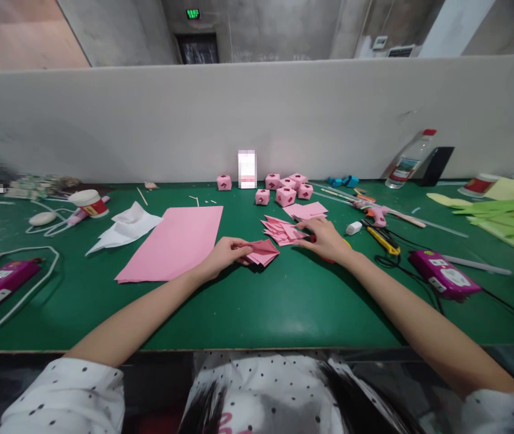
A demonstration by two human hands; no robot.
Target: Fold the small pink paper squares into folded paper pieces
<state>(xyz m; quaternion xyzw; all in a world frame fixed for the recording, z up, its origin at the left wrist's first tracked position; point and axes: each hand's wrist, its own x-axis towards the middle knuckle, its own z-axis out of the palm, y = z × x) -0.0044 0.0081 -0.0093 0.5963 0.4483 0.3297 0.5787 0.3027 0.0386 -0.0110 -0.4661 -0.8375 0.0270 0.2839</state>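
Between the thumb and fingers of my left hand [226, 256] is a folded pink paper piece [263, 252], held just above the green table. To its right my right hand [323, 238] reaches over a loose pile of folded pink papers [282, 231], its thumb and fingertips at the pile's right edge. Whether those fingertips grip a piece I cannot tell. Behind the pile lie flat pink paper pieces [307, 210]. A stack of large pink sheets [180, 238] rests left of my left hand. Several pink paper cubes [286, 196] stand farther back, near the wall.
A lit phone [247, 170] leans on the partition. On the right are a pink glue gun [377, 215], a yellow utility knife [382, 240], a purple power strip [442, 274] and a bottle [408, 161]. Crumpled white paper [125, 226] and a paper cup [88, 204] sit left.
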